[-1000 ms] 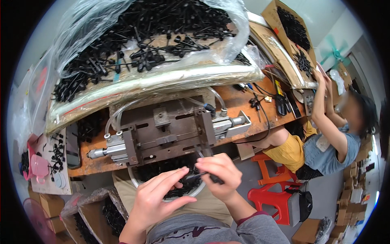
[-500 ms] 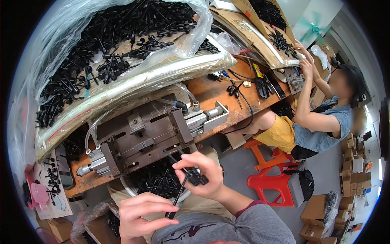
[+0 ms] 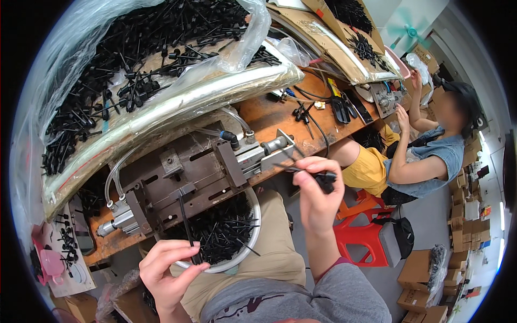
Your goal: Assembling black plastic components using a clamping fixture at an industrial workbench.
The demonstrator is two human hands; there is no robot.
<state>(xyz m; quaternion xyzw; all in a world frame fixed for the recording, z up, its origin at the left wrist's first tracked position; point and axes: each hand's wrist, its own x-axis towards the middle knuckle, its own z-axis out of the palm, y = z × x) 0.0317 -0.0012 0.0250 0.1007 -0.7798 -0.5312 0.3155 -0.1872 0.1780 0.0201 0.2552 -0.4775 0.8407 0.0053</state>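
Observation:
My left hand (image 3: 171,272) pinches a thin black rod-shaped part (image 3: 186,223) between thumb and fingertips. The rod stands nearly upright in view, its far tip close to the small central block of the brown metal fixture (image 3: 202,171); whether they touch I cannot tell. My right hand (image 3: 321,199) is closed round black stemmed parts (image 3: 324,180), with thin stems sticking out toward the upper left. It hovers right of the fixture, in front of the cylinder end (image 3: 274,145). Below the fixture, a white tub (image 3: 257,215) full of similar black parts rests at my lap.
Behind the fixture, a plastic-lined tray (image 3: 161,97) holds heaped black parts. Pliers (image 3: 340,106) and a few loose parts (image 3: 303,116) lie on the wooden bench (image 3: 318,129). A co-worker (image 3: 431,156) sits at the right, near a red stool (image 3: 361,242). Cardboard boxes (image 3: 417,274) stand lower right.
My hands have moved apart. The right went up and right with its black parts; the left moved slightly left and up, its rod now pointing toward the fixture. The co-worker's hands shifted.

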